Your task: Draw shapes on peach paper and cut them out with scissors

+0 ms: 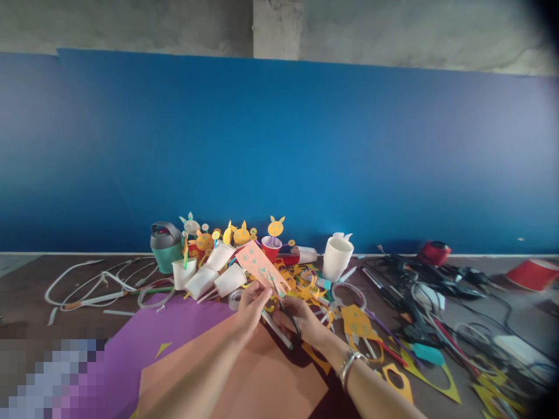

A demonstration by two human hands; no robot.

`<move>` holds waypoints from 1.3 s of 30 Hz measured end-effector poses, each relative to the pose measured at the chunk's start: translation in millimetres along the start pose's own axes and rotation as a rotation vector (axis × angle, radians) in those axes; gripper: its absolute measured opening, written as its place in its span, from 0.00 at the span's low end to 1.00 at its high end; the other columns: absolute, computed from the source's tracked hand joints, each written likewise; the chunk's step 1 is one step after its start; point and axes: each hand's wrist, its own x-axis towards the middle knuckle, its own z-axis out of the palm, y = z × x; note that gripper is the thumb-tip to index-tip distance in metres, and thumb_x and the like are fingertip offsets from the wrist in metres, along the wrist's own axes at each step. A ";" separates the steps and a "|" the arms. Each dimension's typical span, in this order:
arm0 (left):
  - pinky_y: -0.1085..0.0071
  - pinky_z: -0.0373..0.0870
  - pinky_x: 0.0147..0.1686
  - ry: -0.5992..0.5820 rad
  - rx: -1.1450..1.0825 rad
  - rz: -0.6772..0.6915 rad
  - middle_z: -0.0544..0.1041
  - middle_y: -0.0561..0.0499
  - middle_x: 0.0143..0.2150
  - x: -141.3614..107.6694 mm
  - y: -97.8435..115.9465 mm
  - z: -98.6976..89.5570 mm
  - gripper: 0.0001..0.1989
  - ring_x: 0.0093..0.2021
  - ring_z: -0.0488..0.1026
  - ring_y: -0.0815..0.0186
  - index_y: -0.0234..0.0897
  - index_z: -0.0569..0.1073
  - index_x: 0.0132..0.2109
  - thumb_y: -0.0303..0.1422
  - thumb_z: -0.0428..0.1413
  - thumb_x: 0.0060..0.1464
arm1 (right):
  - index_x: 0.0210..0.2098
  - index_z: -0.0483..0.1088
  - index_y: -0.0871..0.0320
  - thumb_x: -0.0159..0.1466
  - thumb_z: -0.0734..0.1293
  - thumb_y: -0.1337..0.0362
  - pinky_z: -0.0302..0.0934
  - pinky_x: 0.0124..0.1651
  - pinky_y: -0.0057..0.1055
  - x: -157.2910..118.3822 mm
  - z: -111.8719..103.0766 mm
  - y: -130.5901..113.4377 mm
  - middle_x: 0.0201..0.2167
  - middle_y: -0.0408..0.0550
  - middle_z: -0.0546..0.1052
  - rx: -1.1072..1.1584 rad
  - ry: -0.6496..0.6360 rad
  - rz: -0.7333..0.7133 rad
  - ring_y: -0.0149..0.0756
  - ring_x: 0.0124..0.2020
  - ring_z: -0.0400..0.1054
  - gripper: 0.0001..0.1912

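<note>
The left hand (251,302) holds a pink paper (255,260) with drawings; the right hand (303,321) holds scissors (292,322) at its lower end, above an orange sheet (244,378).

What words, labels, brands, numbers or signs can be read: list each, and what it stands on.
None can be read.
The pink paper strip in the left hand shows drawn shapes, no legible text.
Any print on the green-and-grey container is too small or blurred to read.
</note>
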 end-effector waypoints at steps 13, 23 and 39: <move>0.69 0.68 0.31 0.013 -0.015 -0.033 0.77 0.51 0.27 0.5 -4.6 -2.7 0.11 0.28 0.73 0.63 0.36 0.74 0.32 0.41 0.59 0.49 | 0.29 0.65 0.58 0.54 0.72 0.54 0.48 0.16 0.22 0.2 0.8 -2.5 0.14 0.35 0.63 0.009 0.020 0.013 0.23 0.13 0.53 0.16; 0.73 0.64 0.35 0.282 0.019 0.146 0.75 0.53 0.28 10.1 -12.1 -12.3 0.10 0.32 0.70 0.67 0.37 0.73 0.30 0.38 0.57 0.53 | 0.30 0.67 0.60 0.54 0.72 0.57 0.53 0.18 0.22 -3.0 -5.3 -2.9 0.17 0.38 0.67 0.022 -0.068 0.072 0.25 0.15 0.59 0.14; 0.65 0.69 0.42 -0.097 -0.040 0.058 0.79 0.46 0.35 -1.1 1.5 3.9 0.10 0.37 0.75 0.59 0.35 0.76 0.36 0.38 0.58 0.53 | 0.35 0.64 0.55 0.49 0.75 0.63 0.51 0.21 0.22 1.0 -2.7 -17.4 0.28 0.40 0.72 0.255 0.382 -0.141 0.25 0.21 0.58 0.19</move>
